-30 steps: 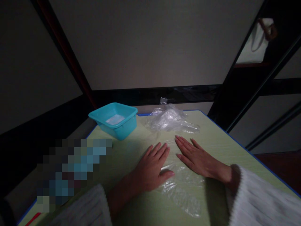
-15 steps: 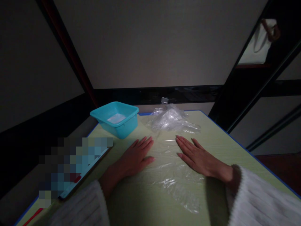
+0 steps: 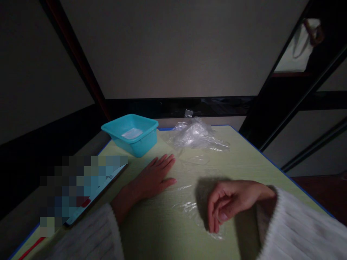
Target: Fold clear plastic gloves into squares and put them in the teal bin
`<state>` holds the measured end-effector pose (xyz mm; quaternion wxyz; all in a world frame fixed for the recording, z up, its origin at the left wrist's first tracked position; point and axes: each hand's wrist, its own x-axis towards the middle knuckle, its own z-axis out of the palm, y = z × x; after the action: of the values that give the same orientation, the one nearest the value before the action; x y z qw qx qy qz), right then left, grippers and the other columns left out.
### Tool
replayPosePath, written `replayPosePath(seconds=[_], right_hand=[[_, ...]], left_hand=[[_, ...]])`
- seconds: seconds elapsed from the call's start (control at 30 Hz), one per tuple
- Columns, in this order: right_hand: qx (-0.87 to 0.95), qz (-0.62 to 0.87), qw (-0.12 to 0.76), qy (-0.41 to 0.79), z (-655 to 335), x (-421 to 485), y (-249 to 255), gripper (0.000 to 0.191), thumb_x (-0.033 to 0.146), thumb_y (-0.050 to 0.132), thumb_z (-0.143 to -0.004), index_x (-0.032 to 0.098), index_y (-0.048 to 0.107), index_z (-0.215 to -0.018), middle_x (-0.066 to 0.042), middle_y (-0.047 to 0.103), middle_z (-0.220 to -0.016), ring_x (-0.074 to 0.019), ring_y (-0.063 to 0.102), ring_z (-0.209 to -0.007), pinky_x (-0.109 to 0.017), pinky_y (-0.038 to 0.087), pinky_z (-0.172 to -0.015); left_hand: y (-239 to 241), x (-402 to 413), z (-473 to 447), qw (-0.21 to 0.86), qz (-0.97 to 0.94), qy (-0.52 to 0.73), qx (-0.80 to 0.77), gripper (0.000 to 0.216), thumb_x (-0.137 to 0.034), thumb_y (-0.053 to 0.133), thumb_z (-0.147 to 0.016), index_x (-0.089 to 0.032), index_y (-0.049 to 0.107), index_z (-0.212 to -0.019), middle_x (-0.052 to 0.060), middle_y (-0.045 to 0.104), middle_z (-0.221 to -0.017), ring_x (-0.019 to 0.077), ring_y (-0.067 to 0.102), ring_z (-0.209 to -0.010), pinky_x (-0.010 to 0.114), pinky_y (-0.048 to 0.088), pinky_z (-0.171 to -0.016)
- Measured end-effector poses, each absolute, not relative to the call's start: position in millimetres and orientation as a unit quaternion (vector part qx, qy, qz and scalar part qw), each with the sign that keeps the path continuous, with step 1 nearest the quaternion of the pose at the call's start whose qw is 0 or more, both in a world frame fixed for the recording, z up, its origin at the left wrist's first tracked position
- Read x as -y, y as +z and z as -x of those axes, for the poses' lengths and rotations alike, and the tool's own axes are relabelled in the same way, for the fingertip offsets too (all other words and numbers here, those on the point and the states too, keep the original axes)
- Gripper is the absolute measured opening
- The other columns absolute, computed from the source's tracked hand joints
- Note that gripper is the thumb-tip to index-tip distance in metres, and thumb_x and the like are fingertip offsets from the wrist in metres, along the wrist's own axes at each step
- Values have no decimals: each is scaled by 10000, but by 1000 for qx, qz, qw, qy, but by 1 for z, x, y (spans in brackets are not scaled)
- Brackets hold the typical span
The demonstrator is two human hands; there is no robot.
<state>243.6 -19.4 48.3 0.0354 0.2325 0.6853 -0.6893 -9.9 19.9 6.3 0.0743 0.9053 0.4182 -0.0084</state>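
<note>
A clear plastic bag (image 3: 187, 206) lies flat and creased on the table between my hands. My left hand (image 3: 154, 177) rests palm down at its left side, fingers stretched out and thumb apart. My right hand (image 3: 230, 204) is bent downward at the bag's near end. Its fingers are curled in toward the thumb, with the fingertips at the film's crumpled edge; exactly how much film they grip is hidden. Beyond both hands sits a loose heap of clear plastic bags (image 3: 195, 135).
A turquoise plastic basket (image 3: 145, 142) with a white packet (image 3: 132, 133) inside stands at the back left. A blurred-out flat device (image 3: 93, 196) lies left of my left arm. The pale table (image 3: 252, 164) has a blue edge. A white bag (image 3: 296, 54) is on a shelf at right.
My right hand has gone from lying flat on the bag to curled fingers at its near end, closer to me. My left hand stays flat in place.
</note>
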Motion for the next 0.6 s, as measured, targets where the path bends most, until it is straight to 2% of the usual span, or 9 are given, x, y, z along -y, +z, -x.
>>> replayPosePath(seconds=[0.27,0.4,0.47,0.6], right_hand=[[-670,-219,87,-704,-249,15,47,545,571,495,-765,116,638,-1028,-103,665,-1068,-194,619,-990,-332,476,-871],[-675,-223,101,-695,-248,15,48,561,583,467,-772,112,636,-1025,-105,664,-1069,-181,622,-985,-311,477,-866],[-678,-223,99,-693,-247,15,48,557,581,467,-775,110,637,-1020,-105,670,-1056,-180,627,-977,-313,478,-860],[-675,-216,101,-698,-248,13,46,558,592,478,-768,108,651,-984,-106,681,-1025,-185,634,-963,-313,480,-844]], left_hand=[[4,-24,13,67,-909,5,-412,600,-416,368,-888,-137,205,-1393,126,179,-1477,238,133,-1360,433,186,-1070],[11,-15,2,48,-911,48,-406,603,-388,381,-880,-113,214,-1389,136,186,-1475,240,119,-1363,468,140,-1085],[16,-2,-12,45,-920,77,-382,568,-331,368,-887,-85,235,-1381,139,190,-1474,226,121,-1364,437,140,-1098],[21,35,-43,77,-954,103,-271,518,-327,293,-920,-74,269,-1371,126,210,-1469,201,139,-1361,377,153,-1118]])
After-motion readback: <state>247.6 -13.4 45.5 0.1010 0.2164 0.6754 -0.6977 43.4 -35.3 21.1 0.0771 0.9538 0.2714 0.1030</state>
